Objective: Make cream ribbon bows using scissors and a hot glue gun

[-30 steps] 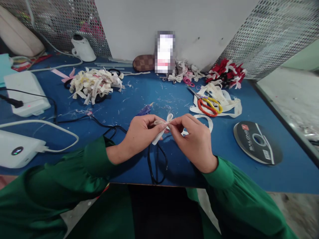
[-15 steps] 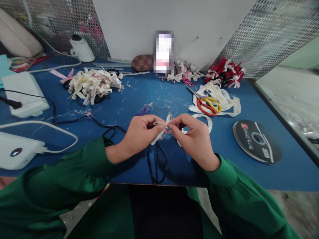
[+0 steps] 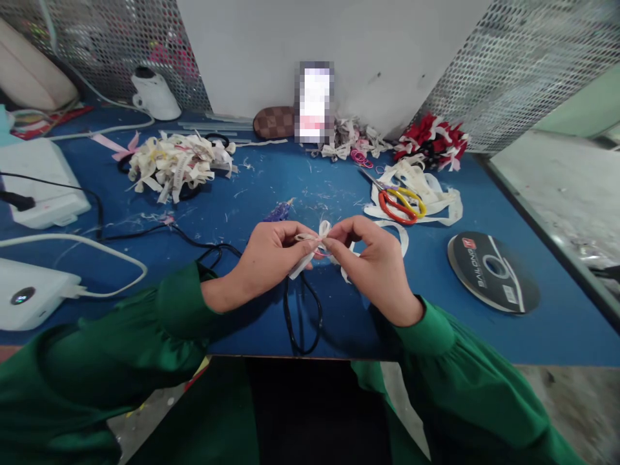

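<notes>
A white ribbon bow (image 3: pixel 324 228) with a loop standing up is pinched between both hands, above the front middle of the blue table. My left hand (image 3: pixel 271 258) is closed on its left side, thumb against forefinger, with a white tail hanging below. From the right, the thumb and forefinger of my right hand (image 3: pixel 372 265) grip the bow near its centre. White ribbon (image 3: pixel 401 236) curls on the table behind the right hand. Partly hidden beyond the left hand is a purple tool with a pale tip (image 3: pixel 279 212), perhaps a glue gun.
Scissors (image 3: pixel 402 205) lie on loose white ribbon at the right, with a black ribbon spool (image 3: pixel 494 274) nearer. Piles of cream bows (image 3: pixel 177 165) and red bows (image 3: pixel 431 142) sit farther back. Black cord (image 3: pixel 303 352) loops below my hands. A white power bank (image 3: pixel 36 294) rests at left.
The view has shifted slightly, so the table things appear a little farther left. Both hands keep their pinch on the bow, and its upright loop shows a little wider.
</notes>
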A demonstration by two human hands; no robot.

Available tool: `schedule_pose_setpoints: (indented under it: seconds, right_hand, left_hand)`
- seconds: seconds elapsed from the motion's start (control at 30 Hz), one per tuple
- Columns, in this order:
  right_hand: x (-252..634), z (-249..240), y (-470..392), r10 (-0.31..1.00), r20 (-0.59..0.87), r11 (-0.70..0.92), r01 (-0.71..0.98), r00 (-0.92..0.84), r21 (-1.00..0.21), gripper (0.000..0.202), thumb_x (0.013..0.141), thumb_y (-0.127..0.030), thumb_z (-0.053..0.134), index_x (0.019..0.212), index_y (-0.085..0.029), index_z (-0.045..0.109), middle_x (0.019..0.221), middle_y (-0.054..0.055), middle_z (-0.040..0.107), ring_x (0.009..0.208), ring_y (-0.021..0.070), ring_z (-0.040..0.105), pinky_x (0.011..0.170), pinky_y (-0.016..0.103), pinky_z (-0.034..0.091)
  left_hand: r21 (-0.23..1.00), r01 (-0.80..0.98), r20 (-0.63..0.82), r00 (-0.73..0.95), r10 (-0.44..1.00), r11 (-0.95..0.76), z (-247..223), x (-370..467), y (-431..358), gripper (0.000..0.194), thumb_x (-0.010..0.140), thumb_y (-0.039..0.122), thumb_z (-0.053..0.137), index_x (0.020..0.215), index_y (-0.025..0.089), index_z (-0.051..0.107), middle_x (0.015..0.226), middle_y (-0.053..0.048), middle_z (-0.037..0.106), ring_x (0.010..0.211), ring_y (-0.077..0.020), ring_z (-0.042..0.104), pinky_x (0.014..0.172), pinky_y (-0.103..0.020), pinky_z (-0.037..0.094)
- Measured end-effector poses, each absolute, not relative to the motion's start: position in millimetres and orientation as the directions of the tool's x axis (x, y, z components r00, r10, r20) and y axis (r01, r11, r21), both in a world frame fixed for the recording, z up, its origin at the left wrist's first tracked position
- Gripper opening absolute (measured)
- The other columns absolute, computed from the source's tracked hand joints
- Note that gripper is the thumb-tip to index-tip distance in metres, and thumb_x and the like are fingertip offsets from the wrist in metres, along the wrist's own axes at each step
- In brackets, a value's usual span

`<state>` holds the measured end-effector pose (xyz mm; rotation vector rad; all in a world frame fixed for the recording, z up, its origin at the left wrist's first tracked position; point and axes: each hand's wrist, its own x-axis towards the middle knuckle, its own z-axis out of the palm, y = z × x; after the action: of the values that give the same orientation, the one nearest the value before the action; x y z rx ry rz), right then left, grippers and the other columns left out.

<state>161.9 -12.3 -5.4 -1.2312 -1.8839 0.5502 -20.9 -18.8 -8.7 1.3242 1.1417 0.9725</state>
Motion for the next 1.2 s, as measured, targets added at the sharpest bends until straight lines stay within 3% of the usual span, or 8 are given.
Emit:
schedule_pose_setpoints:
  seconds: [0.13, 0.27, 0.43, 0.83, 1.2]
  right_hand:
    - [164.6, -5.5, -6.6, 0.933, 0.298, 0.358, 0.424, -0.203, -0.832, 0.033, 0.080, -0.024, 0.072, 0.112, -0.019, 0.063, 0.101, 0.006, 0.070, 0.095, 0.0198, 0.064, 0.084, 0.036, 0.051]
    - [165.1, -3.4, -5.5, 0.944, 0.118, 0.190, 0.218, -0.307, -0.957, 0.024, 0.083, -0.027, 0.071, 0.105, -0.018, 0.067, 0.085, 0.003, 0.071, 0.078, 0.0159, 0.066, 0.073, 0.031, 0.054]
    - [165.0, -2.4, -6.9, 0.955, 0.149, 0.209, 0.226, -0.257, -0.951, 0.010, 0.081, -0.023, 0.071, 0.091, -0.018, 0.069, 0.077, 0.000, 0.070, 0.071, 0.0134, 0.064, 0.068, 0.029, 0.052]
    - [164.3, -7.0, -6.8, 0.956, 0.155, 0.220, 0.259, -0.248, -0.941, 0.009, 0.081, -0.024, 0.070, 0.088, -0.018, 0.068, 0.076, 0.001, 0.069, 0.069, 0.0128, 0.062, 0.065, 0.028, 0.051]
    - [164.0, -6.7, -3.9, 0.967, 0.076, 0.109, 0.125, -0.244, -0.986, 0.016, 0.077, -0.028, 0.075, 0.087, -0.017, 0.069, 0.076, 0.001, 0.069, 0.068, 0.0119, 0.061, 0.063, 0.027, 0.050]
  left_hand:
    - [0.993, 0.110, -0.059, 0.211, 0.976, 0.036, -6.3, -19.9, -19.2, 0.020, 0.083, 0.034, 0.071, 0.086, 0.014, 0.071, 0.073, -0.005, 0.075, 0.057, -0.0133, 0.067, 0.053, -0.022, 0.053]
    - [0.990, 0.133, -0.066, 0.231, 0.971, 0.036, -4.9, -19.6, -19.6, 0.020, 0.083, 0.033, 0.071, 0.087, 0.013, 0.071, 0.071, -0.005, 0.074, 0.057, -0.0132, 0.067, 0.052, -0.021, 0.052]
    - [0.989, 0.147, -0.068, 0.235, 0.970, 0.033, -7.6, -21.1, -19.1, 0.023, 0.084, 0.038, 0.070, 0.088, 0.015, 0.072, 0.075, -0.005, 0.075, 0.059, -0.0147, 0.068, 0.053, -0.023, 0.053]
    - [0.989, 0.122, -0.109, 0.246, 0.963, 0.080, -6.5, -20.0, -19.4, 0.024, 0.083, 0.038, 0.073, 0.088, 0.015, 0.072, 0.077, -0.007, 0.076, 0.063, -0.0168, 0.070, 0.054, -0.024, 0.057]
    - [0.991, 0.105, -0.107, 0.249, 0.963, 0.083, -3.6, -22.0, -18.6, 0.021, 0.081, 0.035, 0.074, 0.084, 0.014, 0.073, 0.075, -0.006, 0.076, 0.059, -0.0141, 0.068, 0.054, -0.022, 0.053]
